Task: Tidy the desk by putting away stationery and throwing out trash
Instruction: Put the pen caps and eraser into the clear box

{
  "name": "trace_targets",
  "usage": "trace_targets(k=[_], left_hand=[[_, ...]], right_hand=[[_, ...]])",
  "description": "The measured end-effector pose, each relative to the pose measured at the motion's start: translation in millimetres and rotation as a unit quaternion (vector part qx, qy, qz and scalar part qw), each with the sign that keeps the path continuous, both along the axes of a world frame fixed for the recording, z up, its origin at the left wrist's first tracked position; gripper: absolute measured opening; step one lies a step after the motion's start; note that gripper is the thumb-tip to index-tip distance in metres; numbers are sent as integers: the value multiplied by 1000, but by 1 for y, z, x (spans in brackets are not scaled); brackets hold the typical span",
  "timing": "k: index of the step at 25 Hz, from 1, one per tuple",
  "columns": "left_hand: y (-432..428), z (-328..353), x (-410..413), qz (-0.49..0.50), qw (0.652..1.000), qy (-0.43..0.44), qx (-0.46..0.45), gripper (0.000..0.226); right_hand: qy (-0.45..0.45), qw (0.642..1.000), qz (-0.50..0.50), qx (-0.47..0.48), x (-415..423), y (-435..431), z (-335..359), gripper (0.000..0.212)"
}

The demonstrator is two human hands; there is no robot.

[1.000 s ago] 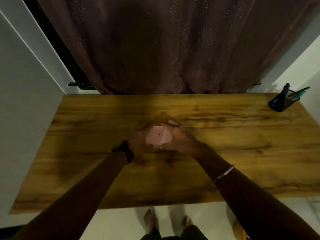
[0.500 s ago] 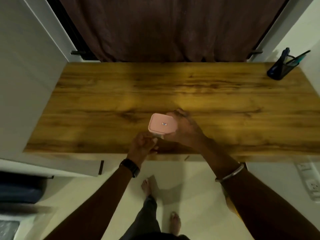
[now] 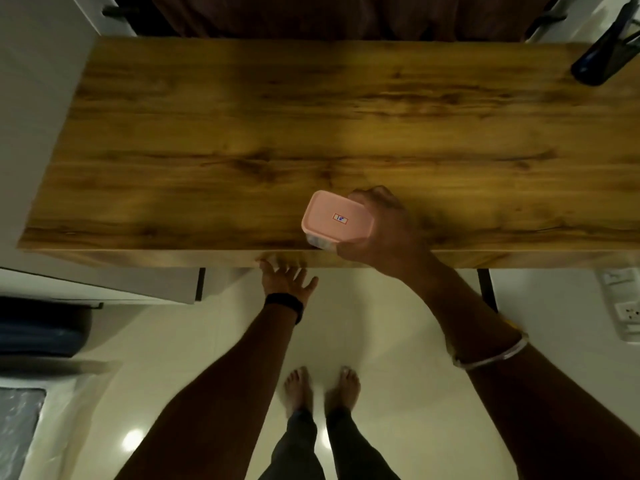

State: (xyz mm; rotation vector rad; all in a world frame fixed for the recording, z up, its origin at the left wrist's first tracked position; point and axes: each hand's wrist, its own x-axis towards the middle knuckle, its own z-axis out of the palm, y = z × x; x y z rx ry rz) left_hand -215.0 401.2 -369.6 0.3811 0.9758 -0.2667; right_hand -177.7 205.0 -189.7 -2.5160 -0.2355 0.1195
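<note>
A small box with a pink lid (image 3: 337,218) and a little sticker on top is held over the front edge of the wooden desk (image 3: 242,133). My right hand (image 3: 384,233) grips it from the right side, fingers wrapped round its far and near ends. My left hand (image 3: 285,277) is below the desk's front edge, fingers spread, fingertips touching the underside of the edge, holding nothing. A black band sits on the left wrist and a metal bangle on the right.
A dark mesh pen holder (image 3: 604,60) with pens stands at the desk's far right corner. A brown curtain (image 3: 329,12) hangs behind the desk. A white cabinet (image 3: 34,98) flanks the left side. A wall socket (image 3: 623,306) is at right. My bare feet (image 3: 322,386) stand on pale tiles.
My left hand let go of the box and dropped below the desk's front edge, opening. My right hand keeps the box. The view has tilted down and back from the desk.
</note>
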Motion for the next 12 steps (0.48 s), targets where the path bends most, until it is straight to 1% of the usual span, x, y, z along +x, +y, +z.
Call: trace_targets(k=[2,5,8,12], left_hand=[[1,-10,3,15,1000,-19,-10,106],[4,-14,-2,10,999,-38,-11,109],[11,-14,-7,-4,999,-35,-23,112],[12,-9,-34,-8,999,-21,-31,114]], right_hand=[[2,1000,-1,-2,-5,4,-1,86],[-2,1000,-11,2,-10,9,3,86],[-1,1000,-19,14,-12,14,12,87],[1,999,-25,20,-16,21,25,80]])
